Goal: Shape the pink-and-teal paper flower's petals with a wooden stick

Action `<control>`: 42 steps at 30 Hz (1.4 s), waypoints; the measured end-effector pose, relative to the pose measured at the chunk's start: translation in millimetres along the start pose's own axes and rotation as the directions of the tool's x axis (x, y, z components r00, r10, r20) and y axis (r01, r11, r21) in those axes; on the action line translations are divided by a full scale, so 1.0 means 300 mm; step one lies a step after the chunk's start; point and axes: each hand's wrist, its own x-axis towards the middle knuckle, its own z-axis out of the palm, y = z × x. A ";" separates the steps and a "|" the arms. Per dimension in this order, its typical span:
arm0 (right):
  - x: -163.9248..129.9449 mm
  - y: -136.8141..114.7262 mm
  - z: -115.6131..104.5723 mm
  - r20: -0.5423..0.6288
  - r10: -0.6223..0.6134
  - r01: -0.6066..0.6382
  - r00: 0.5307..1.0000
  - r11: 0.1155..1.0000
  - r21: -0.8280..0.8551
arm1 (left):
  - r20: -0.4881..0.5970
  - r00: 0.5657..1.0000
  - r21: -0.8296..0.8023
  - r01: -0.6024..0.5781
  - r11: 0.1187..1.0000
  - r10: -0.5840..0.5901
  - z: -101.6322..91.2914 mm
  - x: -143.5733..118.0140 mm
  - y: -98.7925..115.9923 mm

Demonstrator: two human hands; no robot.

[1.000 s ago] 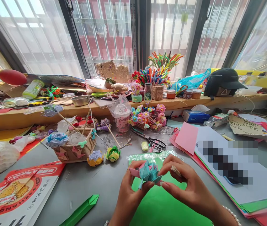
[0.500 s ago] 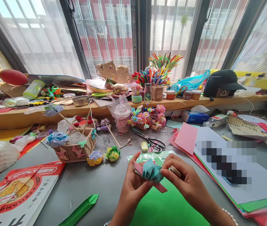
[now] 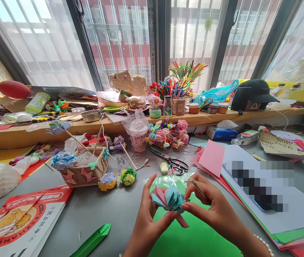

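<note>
A folded paper flower [image 3: 173, 198], light blue with pink strips poking out, is held over the table's near middle. Around its left side curl the thumb and fingers of my left hand [image 3: 150, 217]. My right hand [image 3: 210, 203] pinches a blue petal at the flower's right edge between thumb and forefinger. A short, light-brown stick [image 3: 198, 187] is also tucked in the fingers of that hand. Beneath both hands lies a green sheet [image 3: 192, 235], with a clear plastic wrapper at its far end. A folded green paper strip [image 3: 91, 240] rests to the left.
Scissors [image 3: 177, 164] and a small yellow block [image 3: 164, 167] lie beyond my hands. Two finished paper flowers [image 3: 127, 176] sit by a cardboard basket [image 3: 84, 171]. Coloured paper [image 3: 269, 185] is stacked at right, and a printed bag [image 3: 18, 221] lies at left. Crafts crowd the wooden sill [image 3: 130, 120].
The flower has turned in my hands, so a pink petal now stands up among the blue ones. My right thumb and forefinger have shifted slightly along its right edge.
</note>
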 end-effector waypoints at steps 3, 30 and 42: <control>0.001 0.000 0.000 0.051 0.001 -0.001 0.999 1.000 -0.004 | 0.052 0.999 -0.044 -0.014 0.999 0.016 0.003 0.000 0.002; 0.016 0.009 -0.013 0.067 0.041 -0.044 0.997 0.997 0.057 | 0.130 0.989 -0.148 -0.049 0.988 0.069 0.003 -0.002 0.016; 0.010 0.003 -0.006 0.105 0.022 -0.026 0.994 0.999 0.038 | 0.015 1.000 -0.157 0.002 0.988 0.000 0.015 -0.005 0.022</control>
